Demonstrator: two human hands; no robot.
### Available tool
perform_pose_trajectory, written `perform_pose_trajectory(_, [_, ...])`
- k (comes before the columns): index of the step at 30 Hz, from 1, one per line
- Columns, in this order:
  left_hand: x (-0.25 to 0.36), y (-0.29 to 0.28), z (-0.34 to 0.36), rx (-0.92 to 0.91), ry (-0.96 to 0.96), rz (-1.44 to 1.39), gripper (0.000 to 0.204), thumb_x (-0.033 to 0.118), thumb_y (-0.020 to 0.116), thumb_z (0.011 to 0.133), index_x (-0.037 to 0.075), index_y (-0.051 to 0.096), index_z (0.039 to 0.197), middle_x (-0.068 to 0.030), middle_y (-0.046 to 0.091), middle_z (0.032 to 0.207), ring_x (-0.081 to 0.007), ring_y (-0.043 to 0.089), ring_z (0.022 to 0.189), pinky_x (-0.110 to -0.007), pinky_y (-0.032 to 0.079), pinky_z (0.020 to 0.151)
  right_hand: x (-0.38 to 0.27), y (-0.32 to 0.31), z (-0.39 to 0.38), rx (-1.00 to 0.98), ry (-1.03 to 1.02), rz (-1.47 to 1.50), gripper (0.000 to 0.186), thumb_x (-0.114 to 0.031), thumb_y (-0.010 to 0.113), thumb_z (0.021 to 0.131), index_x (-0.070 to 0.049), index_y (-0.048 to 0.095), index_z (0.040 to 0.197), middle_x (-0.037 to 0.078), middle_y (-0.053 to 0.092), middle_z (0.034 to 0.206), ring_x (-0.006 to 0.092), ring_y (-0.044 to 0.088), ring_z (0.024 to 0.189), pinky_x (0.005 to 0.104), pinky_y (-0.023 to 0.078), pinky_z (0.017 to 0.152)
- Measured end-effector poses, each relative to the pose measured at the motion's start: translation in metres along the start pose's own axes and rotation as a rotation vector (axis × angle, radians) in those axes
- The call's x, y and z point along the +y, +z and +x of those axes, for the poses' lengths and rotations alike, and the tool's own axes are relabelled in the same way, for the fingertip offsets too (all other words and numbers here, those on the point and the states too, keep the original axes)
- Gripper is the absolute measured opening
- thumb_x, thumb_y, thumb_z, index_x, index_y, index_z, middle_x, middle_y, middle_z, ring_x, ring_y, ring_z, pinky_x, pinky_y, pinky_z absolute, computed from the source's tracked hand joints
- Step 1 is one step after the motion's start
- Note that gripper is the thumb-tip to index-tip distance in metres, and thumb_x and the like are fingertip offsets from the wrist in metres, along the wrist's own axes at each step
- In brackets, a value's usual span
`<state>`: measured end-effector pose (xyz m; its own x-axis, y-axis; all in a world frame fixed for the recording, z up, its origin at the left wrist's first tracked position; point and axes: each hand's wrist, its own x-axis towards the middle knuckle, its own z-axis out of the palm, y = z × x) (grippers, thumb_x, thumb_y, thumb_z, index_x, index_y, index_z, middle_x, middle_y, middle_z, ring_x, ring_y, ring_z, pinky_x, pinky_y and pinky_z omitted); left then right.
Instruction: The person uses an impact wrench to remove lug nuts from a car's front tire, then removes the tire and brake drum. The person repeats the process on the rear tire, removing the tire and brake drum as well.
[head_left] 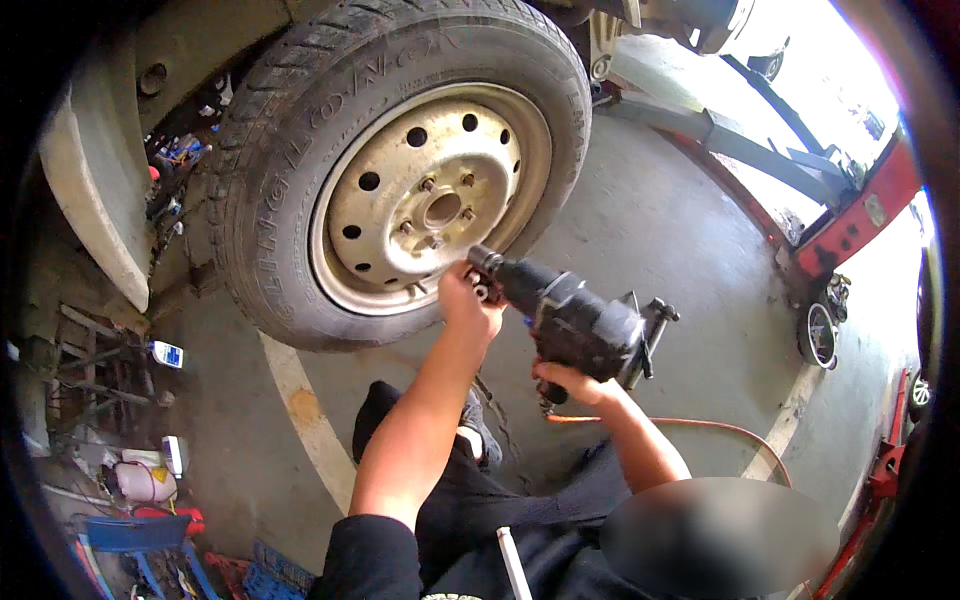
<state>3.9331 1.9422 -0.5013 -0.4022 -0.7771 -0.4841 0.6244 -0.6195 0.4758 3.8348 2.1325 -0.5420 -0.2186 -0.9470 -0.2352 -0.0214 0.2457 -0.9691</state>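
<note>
A black impact wrench [585,322] is gripped at its handle by my right hand [575,383]. Its socket [484,258] points up and left toward the wheel, just above my left hand [472,300]. That hand is closed around several lug nuts [482,290], whose ends show between the fingers and the wrench. In front of me a tyre [270,200] is mounted on a dusty, cream-coloured steel wheel [385,215]. Bare studs [467,180] stand out around the wheel's centre hole. Part of the lower rim is hidden behind my left hand.
An orange air hose [690,421] runs right from the wrench handle. A red lift post [862,215] with a grey arm [735,140] stands at the right. White bottles [168,354], a metal rack [95,360] and blue plastic pieces [135,533] lie at the left.
</note>
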Motion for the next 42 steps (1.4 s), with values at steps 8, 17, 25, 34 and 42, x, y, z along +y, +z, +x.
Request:
perform_pose_trajectory(8, [0.034,-0.026,0.009,-0.012,0.185,0.166,0.026,0.033,0.070,0.088,0.008,0.063,0.095,-0.0034,0.064,0.082,-0.0175,0.063,0.068,-0.034,0.053,0.062,-0.011,0.052,0.066,0.161,-0.681,-0.561,0.027,-0.017,0.071,0.076,-0.008,0.065,0.100,0.014,0.064,0.088,0.0326,0.061,0.082,0.0391,0.050,0.073])
perform_pose_trajectory(17, [0.043,-0.029,0.010,0.005,0.193,0.360,0.033,0.033,0.069,0.089,0.002,0.063,0.098,-0.0062,0.063,0.085,-0.0185,0.062,0.069,-0.035,0.053,0.064,0.044,0.085,0.099,0.123,-0.170,0.299,0.021,-0.009,0.073,0.080,-0.006,0.064,0.098,0.001,0.064,0.088,0.0121,0.058,0.079,0.0279,0.050,0.071])
perform_pose_trajectory(25, [0.044,-0.023,0.009,-0.025,0.168,0.244,0.036,0.038,0.068,0.090,0.003,0.062,0.098,-0.0070,0.065,0.087,-0.0188,0.063,0.073,-0.035,0.053,0.069,-0.031,0.065,0.079,0.217,-0.685,-0.643,0.031,-0.016,0.069,0.075,-0.011,0.065,0.106,0.017,0.065,0.092,0.0382,0.062,0.084,0.0429,0.051,0.072])
perform_pose_trajectory(34, [0.036,-0.019,0.027,0.066,0.115,0.155,0.032,0.036,0.070,0.089,0.004,0.063,0.090,-0.0056,0.065,0.082,-0.0179,0.063,0.069,-0.034,0.054,0.064,0.017,0.086,0.089,0.233,-0.565,-0.428,0.020,-0.023,0.066,0.075,-0.013,0.063,0.092,0.011,0.062,0.077,0.0344,0.060,0.072,0.0447,0.047,0.064])
perform_pose_trajectory(42, [0.034,-0.015,0.030,0.023,0.109,0.252,0.033,0.038,0.067,0.091,0.004,0.063,0.091,-0.0063,0.065,0.083,-0.0178,0.063,0.069,-0.033,0.054,0.065,0.033,0.100,0.090,0.200,-0.473,-0.060,0.027,-0.020,0.069,0.075,-0.009,0.064,0.099,0.013,0.064,0.084,0.0321,0.060,0.074,0.0417,0.048,0.064])
